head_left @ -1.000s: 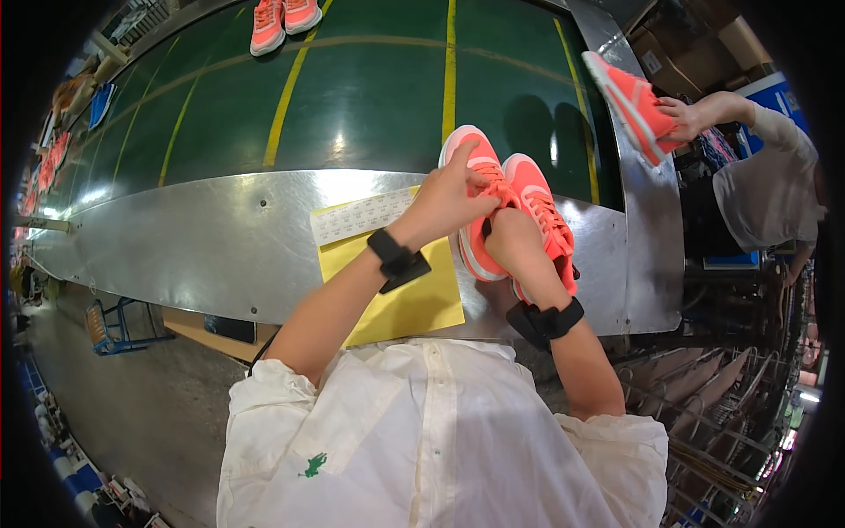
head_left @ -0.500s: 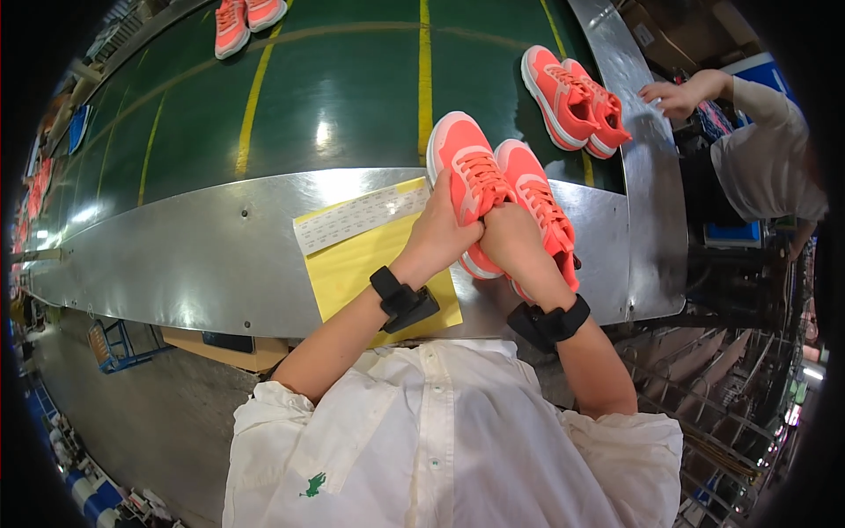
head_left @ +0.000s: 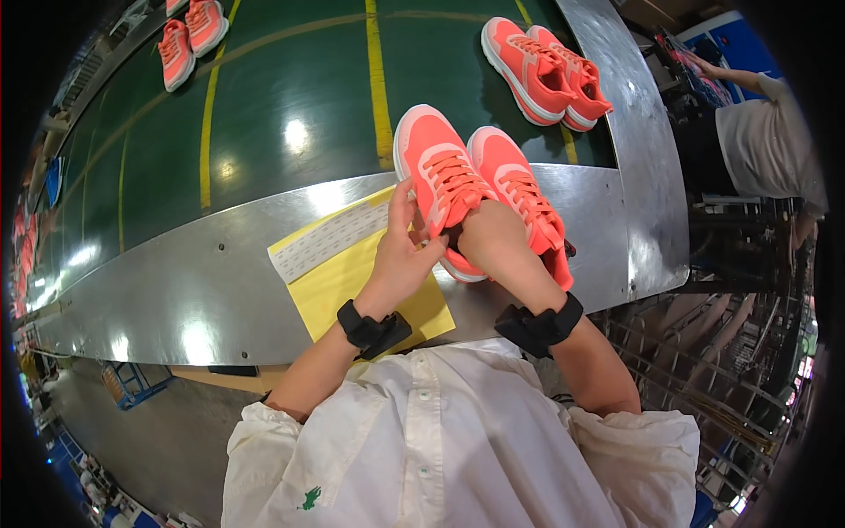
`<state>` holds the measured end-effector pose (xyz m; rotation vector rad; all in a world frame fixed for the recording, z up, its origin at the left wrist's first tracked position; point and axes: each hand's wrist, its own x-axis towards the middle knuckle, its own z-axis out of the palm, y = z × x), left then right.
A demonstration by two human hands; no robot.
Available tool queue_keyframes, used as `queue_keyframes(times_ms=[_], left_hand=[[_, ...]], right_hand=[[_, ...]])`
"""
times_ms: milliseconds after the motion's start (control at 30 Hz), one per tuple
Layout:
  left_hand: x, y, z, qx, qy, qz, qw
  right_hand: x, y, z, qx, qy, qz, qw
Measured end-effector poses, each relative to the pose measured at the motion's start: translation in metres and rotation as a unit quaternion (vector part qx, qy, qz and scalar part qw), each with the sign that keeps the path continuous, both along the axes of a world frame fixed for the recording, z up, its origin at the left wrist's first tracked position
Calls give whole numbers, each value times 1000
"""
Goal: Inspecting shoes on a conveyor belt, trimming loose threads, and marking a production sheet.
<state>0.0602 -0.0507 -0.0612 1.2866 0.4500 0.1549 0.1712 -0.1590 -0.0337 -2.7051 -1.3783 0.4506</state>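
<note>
A pair of coral sneakers with white soles lies over the metal ledge [head_left: 158, 282] and the near edge of the green conveyor belt [head_left: 299, 79], toes pointing away. My right hand [head_left: 503, 245] reaches into the collar of the left sneaker [head_left: 431, 148]; its fingers are hidden inside. Beside that sneaker's outer side, my left hand [head_left: 398, 262] is open, fingers apart, fingertips close to the upper. The right sneaker [head_left: 519, 176] sits alongside, partly covered by my right wrist. Under my left forearm lies a yellow sheet [head_left: 352, 295] with a white label strip [head_left: 321, 239] across its top.
Another coral pair [head_left: 537, 75] rests on the belt at the far right, and more sneakers [head_left: 189, 44] are at the far left. A co-worker [head_left: 766, 145] stands beyond the ledge on the right. Wire racks [head_left: 695, 370] stand below at the right.
My left hand has come off the left sneaker's side and opened. My right hand has gone deeper into its collar. The belt and the things on the ledge appear shifted left in view.
</note>
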Motion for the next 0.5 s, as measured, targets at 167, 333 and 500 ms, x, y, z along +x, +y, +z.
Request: queue_keyframes(times_ms=[167, 333, 500], left_hand=[[3, -2, -1, -1, -20, 6, 1000], [-3, -1, -16, 54, 9, 3, 999], [-1, -2, -20, 97, 23, -1, 995]], right_hand=[[-3, -1, -6, -27, -29, 5, 999], [-10, 6, -13, 4, -35, -14, 999], [-9, 1, -14, -35, -60, 21, 997]])
